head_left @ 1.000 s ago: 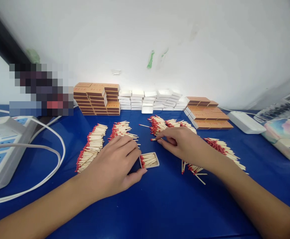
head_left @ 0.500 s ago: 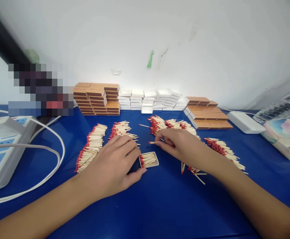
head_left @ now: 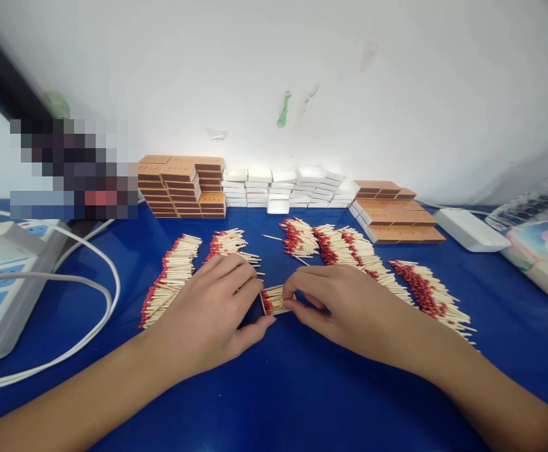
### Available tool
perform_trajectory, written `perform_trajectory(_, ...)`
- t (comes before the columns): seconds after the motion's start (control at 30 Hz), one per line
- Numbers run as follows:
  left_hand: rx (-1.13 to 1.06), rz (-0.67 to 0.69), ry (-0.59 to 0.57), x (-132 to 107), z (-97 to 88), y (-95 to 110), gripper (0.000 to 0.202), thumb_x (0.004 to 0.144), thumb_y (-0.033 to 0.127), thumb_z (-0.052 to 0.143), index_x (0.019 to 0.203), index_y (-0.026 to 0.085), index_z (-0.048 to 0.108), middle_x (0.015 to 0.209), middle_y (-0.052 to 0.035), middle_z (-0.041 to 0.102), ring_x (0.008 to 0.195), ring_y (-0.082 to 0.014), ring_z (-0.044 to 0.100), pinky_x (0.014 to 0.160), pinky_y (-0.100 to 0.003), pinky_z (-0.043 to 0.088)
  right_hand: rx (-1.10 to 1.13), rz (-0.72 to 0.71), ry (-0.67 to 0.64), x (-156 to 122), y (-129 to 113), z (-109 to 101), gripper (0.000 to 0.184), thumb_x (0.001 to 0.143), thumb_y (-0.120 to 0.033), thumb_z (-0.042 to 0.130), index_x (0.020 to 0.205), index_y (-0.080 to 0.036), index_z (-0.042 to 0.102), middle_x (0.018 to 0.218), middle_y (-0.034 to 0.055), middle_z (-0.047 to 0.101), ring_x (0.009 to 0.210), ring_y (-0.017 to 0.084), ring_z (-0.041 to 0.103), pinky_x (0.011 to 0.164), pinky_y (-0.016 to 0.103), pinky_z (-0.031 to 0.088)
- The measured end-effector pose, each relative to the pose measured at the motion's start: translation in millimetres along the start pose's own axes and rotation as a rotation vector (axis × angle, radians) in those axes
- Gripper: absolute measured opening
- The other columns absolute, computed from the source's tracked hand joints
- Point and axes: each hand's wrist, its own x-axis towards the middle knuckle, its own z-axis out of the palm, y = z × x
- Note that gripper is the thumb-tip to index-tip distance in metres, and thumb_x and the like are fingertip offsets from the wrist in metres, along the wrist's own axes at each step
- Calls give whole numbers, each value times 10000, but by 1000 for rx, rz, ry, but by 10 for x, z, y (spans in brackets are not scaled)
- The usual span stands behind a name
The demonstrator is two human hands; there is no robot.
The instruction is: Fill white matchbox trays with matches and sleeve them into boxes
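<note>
A small white matchbox tray (head_left: 263, 304), filled with red-tipped matches, lies on the blue table between my hands. My left hand (head_left: 217, 307) steadies its left end, fingers behind and thumb at the near corner. Over the tray's right part, my right hand (head_left: 333, 307) is closed in a pinch, its fingertips down at the matches. The match in that pinch is mostly hidden among the others. Behind my left hand are two rows of matches (head_left: 179, 263). More match heaps (head_left: 299, 237) lie behind and beside my right hand.
Brown matchboxes (head_left: 179, 182) are stacked at the back left, with another stack (head_left: 396, 216) at the back right. White trays (head_left: 278, 204) stand between them. A power strip (head_left: 14, 282) with white cables is on the left. A tissue pack (head_left: 544, 251) lies far right.
My right hand has brought a match from behind the tray toward me and down to the tray. My left hand has stayed at the tray's left end.
</note>
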Motion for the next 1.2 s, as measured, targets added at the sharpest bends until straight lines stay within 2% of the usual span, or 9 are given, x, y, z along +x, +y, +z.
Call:
perform_trajectory(0.13, 3, 3, 3, -3, -4, 3, 232, 1023, 368, 670, 967, 144, 694, 978, -96, 701, 1028, -307, 661, 930, -496, 570, -21, -19, -4, -8, -7, 10, 150, 1035, -151, 583, 965, -204, 704, 877, 9, 735, 746, 165, 643, 678, 307, 417)
perform_trajectory(0.23, 2, 12, 5, -13, -5, 2, 238, 1023, 374, 670, 1011, 140, 705, 997, -102, 707, 1057, -317, 662, 959, -509, 566, -44, -11, 63, 5, 62, -14, 165, 1041, -184, 575, 987, -212, 729, 820, 9, 717, 699, 161, 625, 646, 299, 402)
perform_trajectory(0.4, -3, 19, 21, -14, -6, 4, 228, 1015, 367, 680, 1038, 143, 715, 999, -103, 711, 1071, -321, 662, 967, -505, 568, -199, 161, 200, 73, 338, -56, 202, 1035, -267, 575, 1022, -203, 766, 693, 15, 645, 629, 182, 581, 621, 305, 373)
perform_trajectory(0.5, -7, 19, 20, -12, -11, 7, 221, 1007, 361, 692, 1015, 141, 714, 992, -103, 707, 1056, -318, 663, 957, -504, 570, -253, 239, 154, 123, 458, -49, 227, 1032, -282, 576, 1047, -187, 782, 707, 29, 658, 632, 195, 579, 637, 316, 375)
perform_trajectory(0.67, -15, 15, 22, -12, -11, 13, 238, 1012, 372, 690, 1028, 136, 720, 988, -105, 710, 1055, -318, 659, 963, -508, 571, -251, 262, 92, 162, 478, -20, 226, 1026, -276, 598, 1111, -196, 791, 740, 32, 674, 652, 201, 587, 658, 312, 385)
perform_trajectory(0.9, -19, 10, 11, -25, -9, 15, 232, 1020, 374, 680, 1036, 145, 715, 986, -95, 710, 1041, -305, 645, 958, -501, 566, -234, 263, 16, 153, 519, -48, 144, 982, -200, 604, 979, -195, 748, 763, 27, 676, 637, 171, 571, 638, 288, 365)
perform_trajectory(1.2, -11, 9, 1, -18, -10, 12, 208, 1020, 374, 673, 1024, 168, 706, 976, -92, 704, 1022, -295, 646, 941, -484, 563, -212, 248, 45, 138, 557, -65, 162, 1016, -221, 597, 1062, -217, 753, 765, 24, 677, 649, 181, 581, 637, 290, 365)
